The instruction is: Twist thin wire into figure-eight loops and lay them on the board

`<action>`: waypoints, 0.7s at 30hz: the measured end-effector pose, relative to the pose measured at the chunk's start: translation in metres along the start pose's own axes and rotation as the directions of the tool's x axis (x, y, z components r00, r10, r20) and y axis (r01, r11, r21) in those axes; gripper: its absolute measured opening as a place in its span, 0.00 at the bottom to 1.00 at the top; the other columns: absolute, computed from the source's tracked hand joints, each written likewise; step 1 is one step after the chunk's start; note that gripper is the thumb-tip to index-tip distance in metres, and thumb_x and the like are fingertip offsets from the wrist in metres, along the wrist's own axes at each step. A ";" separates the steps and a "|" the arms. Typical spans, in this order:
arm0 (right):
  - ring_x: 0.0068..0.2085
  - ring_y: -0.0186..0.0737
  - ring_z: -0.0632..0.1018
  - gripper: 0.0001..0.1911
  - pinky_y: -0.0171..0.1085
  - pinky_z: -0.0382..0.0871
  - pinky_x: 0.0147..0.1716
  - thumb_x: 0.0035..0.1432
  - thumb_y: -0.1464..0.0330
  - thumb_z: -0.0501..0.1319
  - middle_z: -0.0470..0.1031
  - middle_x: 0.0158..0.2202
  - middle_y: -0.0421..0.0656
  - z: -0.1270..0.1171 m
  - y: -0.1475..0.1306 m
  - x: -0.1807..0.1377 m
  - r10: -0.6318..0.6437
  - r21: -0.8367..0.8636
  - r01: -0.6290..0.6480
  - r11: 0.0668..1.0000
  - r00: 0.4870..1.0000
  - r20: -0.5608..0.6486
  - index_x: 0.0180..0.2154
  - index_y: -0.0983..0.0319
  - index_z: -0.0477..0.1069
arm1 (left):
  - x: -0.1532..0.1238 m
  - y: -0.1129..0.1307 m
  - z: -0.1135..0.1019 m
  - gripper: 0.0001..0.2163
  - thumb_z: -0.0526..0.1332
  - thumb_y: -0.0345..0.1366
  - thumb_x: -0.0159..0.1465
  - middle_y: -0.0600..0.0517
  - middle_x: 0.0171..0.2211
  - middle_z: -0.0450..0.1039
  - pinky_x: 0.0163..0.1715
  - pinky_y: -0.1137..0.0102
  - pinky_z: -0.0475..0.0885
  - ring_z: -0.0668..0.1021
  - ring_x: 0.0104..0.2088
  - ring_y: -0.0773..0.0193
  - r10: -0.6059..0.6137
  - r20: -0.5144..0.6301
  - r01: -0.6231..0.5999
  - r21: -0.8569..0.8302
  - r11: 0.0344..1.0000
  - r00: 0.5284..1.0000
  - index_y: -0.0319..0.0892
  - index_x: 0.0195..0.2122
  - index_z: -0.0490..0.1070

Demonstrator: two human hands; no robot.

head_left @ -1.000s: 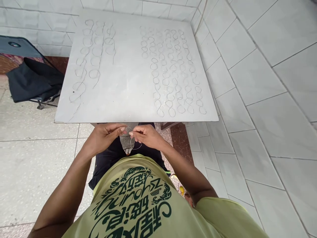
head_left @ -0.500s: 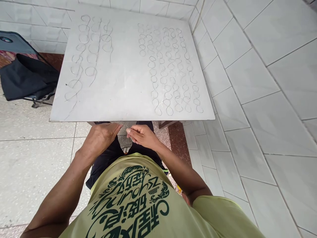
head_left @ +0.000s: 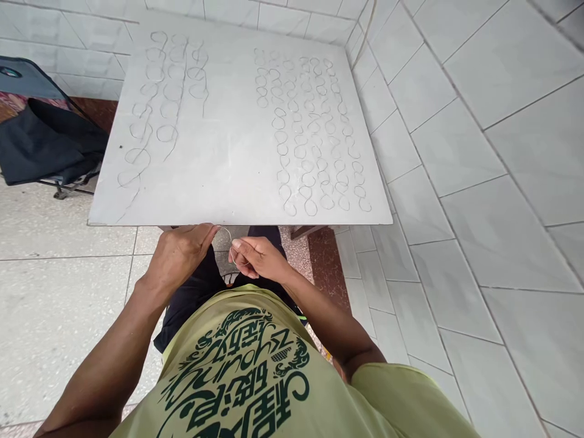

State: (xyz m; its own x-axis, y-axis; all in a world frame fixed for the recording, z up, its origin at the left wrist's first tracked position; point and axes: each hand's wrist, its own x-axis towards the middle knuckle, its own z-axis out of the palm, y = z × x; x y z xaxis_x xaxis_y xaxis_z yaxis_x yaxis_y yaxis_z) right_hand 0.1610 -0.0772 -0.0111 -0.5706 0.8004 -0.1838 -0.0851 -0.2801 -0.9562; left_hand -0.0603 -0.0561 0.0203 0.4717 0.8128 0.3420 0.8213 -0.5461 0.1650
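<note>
The left hand [head_left: 182, 246] is easing slightly away from the right hand [head_left: 260, 255], so more of the thin wire [head_left: 227, 230] is showing between them than half a second ago. The left hand is pinching one end in its fingertips, its back facing up; whether it is touching the table [head_left: 237, 152] edge, I cannot tell. The right hand is pinching the wire between thumb and forefinger, its other fingers curling below, where the wire is bending round beneath them. The wire is hanging over the lap, just before the near edge. Beyond, S-shaped wires [head_left: 314, 126] are lying in columns on the right, and longer looped wires [head_left: 182, 91] are lying on the left
</note>
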 end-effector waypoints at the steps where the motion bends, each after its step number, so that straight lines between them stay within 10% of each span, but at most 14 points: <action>1: 0.15 0.27 0.62 0.25 0.29 0.53 0.16 0.73 0.49 0.53 0.66 0.17 0.32 0.001 -0.001 0.000 -0.004 -0.026 0.004 1.000 1.000 -0.001 0.34 0.63 0.70 | -0.001 -0.001 0.000 0.18 0.53 0.41 0.77 0.53 0.21 0.71 0.25 0.67 0.57 0.70 0.21 0.64 0.016 0.002 -0.016 0.006 1.000 1.000 0.41 0.33 0.76; 12: 0.18 0.27 0.64 0.24 0.29 0.56 0.17 0.63 0.47 0.65 0.65 0.18 0.31 0.003 -0.016 0.009 0.054 -0.027 -0.052 0.998 0.996 0.073 0.32 0.62 0.70 | 0.007 -0.023 0.000 0.19 0.48 0.22 0.70 0.48 0.36 0.83 0.23 0.67 0.66 0.78 0.22 0.62 0.396 -0.146 -0.390 0.065 0.918 0.907 0.41 0.52 0.75; 21: 0.18 0.26 0.62 0.21 0.28 0.54 0.17 0.63 0.50 0.66 0.64 0.18 0.30 0.005 -0.001 0.007 0.077 0.016 -0.076 0.997 0.996 -0.035 0.33 0.62 0.71 | -0.001 -0.026 0.008 0.17 0.54 0.31 0.73 0.47 0.31 0.81 0.25 0.70 0.67 0.80 0.25 0.60 0.180 0.044 -0.176 -0.077 0.981 0.983 0.40 0.60 0.72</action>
State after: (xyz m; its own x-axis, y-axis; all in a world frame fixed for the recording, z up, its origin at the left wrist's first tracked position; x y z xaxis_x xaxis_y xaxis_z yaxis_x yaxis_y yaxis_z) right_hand 0.1534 -0.0738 -0.0101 -0.5469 0.7944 -0.2644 -0.0545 -0.3489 -0.9356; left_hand -0.0802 -0.0411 0.0082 0.6253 0.7097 0.3246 0.6982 -0.6946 0.1735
